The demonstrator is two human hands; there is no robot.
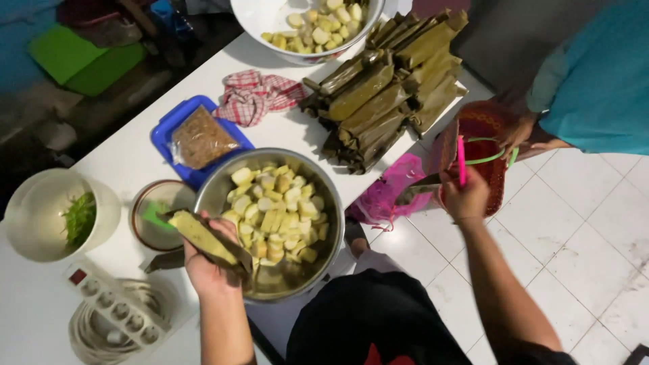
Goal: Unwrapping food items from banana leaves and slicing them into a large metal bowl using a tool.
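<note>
1. My left hand (pixel 209 267) has its grip closed around a half-opened banana-leaf parcel (pixel 203 238); the pale rice-cake roll shows where the leaf is peeled back. The parcel's long axis runs diagonally, its bare end up and to the left, its wrapped end down in my palm.
2. The parcel sits over the near-left rim of the steel bowl (pixel 318 260), which holds cut pale chunks (pixel 277 216). The chunks lie to the right of and just beyond the grip; the bare end points away from them, toward the small brown-rimmed bowl (pixel 145 233).
3. My right hand (pixel 465 196) is well apart, out past the tabletop (pixel 128 152) edge over the tiled floor. Its grip is clenched on a pink handle (pixel 462 161) at the red woven basket (pixel 487 135). Another person's hand (pixel 517 132), from a teal sleeve, holds the basket's far side by a green handle (pixel 488 159).
4. The left hand is nearer the bowl by far; nothing stands between parcel and chunks.
5. Around: a stack of wrapped leaf parcels (pixel 385 94) at the far tabletop, a checked cloth (pixel 253 94), a blue lidded tub (pixel 172 128) carrying a clear packet of brown crumbs (pixel 201 138), a white bowl (pixel 270 20) of more chunks, a white pot with greens (pixel 57 216), a power strip (pixel 111 304), a pink plastic bag (pixel 389 196) hanging at the edge.
</note>
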